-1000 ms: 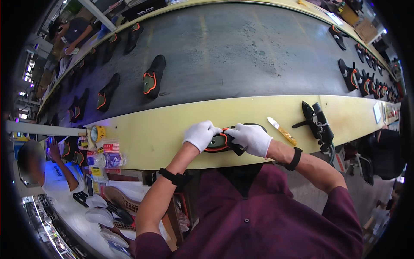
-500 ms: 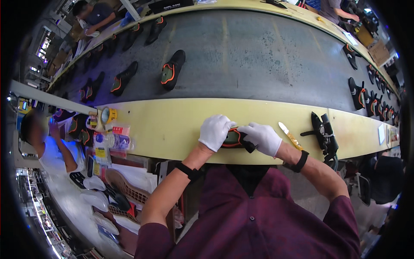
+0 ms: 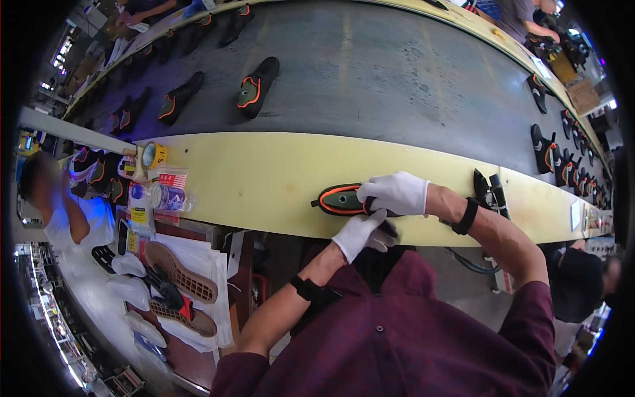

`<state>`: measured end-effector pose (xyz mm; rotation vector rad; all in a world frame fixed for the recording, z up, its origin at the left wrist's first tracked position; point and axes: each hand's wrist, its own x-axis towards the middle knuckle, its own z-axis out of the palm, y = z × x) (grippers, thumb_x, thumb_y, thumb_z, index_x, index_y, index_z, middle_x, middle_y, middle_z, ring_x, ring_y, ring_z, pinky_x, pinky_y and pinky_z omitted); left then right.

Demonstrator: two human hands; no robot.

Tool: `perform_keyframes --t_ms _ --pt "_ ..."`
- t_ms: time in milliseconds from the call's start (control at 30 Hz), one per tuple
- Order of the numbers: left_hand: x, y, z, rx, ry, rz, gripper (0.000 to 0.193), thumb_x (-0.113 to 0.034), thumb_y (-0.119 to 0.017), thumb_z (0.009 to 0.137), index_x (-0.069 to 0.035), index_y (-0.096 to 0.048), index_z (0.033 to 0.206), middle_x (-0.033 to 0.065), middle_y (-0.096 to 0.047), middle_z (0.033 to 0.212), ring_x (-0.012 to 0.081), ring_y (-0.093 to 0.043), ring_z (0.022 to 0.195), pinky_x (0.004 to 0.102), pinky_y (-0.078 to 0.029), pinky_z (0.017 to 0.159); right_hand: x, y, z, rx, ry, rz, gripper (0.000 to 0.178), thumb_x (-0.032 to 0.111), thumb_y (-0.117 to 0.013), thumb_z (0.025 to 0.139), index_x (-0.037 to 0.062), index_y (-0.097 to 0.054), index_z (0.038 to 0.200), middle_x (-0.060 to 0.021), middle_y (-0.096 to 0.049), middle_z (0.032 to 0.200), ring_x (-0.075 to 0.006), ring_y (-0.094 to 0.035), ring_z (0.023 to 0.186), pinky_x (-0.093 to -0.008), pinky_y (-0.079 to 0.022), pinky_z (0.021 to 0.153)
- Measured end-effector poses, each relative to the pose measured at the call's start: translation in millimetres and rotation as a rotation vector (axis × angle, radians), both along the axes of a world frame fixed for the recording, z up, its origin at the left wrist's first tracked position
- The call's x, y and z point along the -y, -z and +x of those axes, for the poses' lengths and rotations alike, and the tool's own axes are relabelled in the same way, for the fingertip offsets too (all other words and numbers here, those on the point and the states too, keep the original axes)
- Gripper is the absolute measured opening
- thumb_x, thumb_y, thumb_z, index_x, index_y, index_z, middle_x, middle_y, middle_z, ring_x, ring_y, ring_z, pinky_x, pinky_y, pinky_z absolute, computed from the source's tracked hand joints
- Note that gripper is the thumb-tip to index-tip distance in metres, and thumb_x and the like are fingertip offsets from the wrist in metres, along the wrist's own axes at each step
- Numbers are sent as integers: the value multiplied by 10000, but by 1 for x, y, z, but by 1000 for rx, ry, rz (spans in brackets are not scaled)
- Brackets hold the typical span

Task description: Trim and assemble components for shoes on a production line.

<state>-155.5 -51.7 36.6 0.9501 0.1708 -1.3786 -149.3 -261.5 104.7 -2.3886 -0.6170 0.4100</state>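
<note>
A black shoe upper with an olive-green panel and orange trim lies near the front edge of the yellow bench. My right hand, in a white glove, grips its right end from above and hides that part. Just below and nearer to me, my left hand, also gloved, has its fingers curled close under the right hand. Something dark shows by those fingertips; I cannot make out what it is. A black tool-like thing lies on the bench beyond my right wrist.
Past the yellow bench runs a grey belt bearing black shoes at left and right. Yellow tape and a plastic bottle stand at left, above shoe soles. A co-worker sits far left.
The shoe upper has shifted left and now shows its panel. My right hand has moved over its right end; my left hand has dropped from its left end toward me. The yellow-handled knife is now hidden.
</note>
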Motion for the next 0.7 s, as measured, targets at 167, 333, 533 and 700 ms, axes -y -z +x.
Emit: perform_keyframes --t_ms 167,333,533,700 --pt "-12 32 6 1664 689 333 394 -430 -612 1084 -82 -766 1188 186 -770 880 373 -754 780 498 -593 698 6 6 5 -120 52 40 273 146 -783 915 139 -661 1159 -140 -752 964 -379 -748 893 -467 -588 768" --pt "-19 20 19 1790 698 236 345 -378 -629 1061 -82 -734 1205 154 -781 891 376 -766 817 510 -595 709 1 2 2 -105 144 45 253 132 -795 904 119 -678 1128 -128 -756 970 -366 -748 868 -454 -590 774" --pt "-10 11 28 1693 854 270 405 -413 -589 1077 -50 -765 1055 152 -781 888 373 -757 800 520 -590 751 -19 -2 -6 107 3 -114 225 154 -802 908 62 -642 1038 -148 -700 917 -360 -762 864 -441 -612 737" --pt "-7 4 28 1403 848 244 714 -627 -458 1109 -44 -775 846 187 -771 870 399 -754 850 521 -582 791 -26 -2 -11 208 -31 -210 213 108 -788 891 49 -616 1002 -138 -686 927 -348 -751 839 -456 -600 708"
